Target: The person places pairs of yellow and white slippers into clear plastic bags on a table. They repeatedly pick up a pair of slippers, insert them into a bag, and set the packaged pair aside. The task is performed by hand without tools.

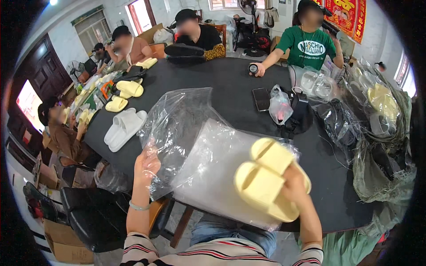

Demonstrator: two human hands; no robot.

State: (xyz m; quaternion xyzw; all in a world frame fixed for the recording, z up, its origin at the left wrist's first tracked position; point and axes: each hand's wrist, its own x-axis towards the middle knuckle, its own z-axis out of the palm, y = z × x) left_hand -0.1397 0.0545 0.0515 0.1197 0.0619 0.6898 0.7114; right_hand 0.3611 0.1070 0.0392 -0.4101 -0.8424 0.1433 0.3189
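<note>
A clear plastic bag (179, 111) hangs spread out from my left hand (149, 162), whose fingers are closed on its edge. My right hand (294, 184) grips a pair of pale yellow slippers (262, 181), held side by side over the table's front edge. Beneath the slippers and beside the held bag lies a stack of flat clear plastic bags (208, 173). A pair of white slippers (125, 128) rests on the table just beyond my left hand, partly behind the bag's edge.
On the black table (204, 77) lie a phone (261, 99) and a small knotted plastic bag (280, 106). A big sack of bagged slippers (381, 108) stands at the right. More yellow slippers (128, 88) sit far left. A co-worker in green (310, 46) and others sit around. A black chair (95, 213) stands lower left.
</note>
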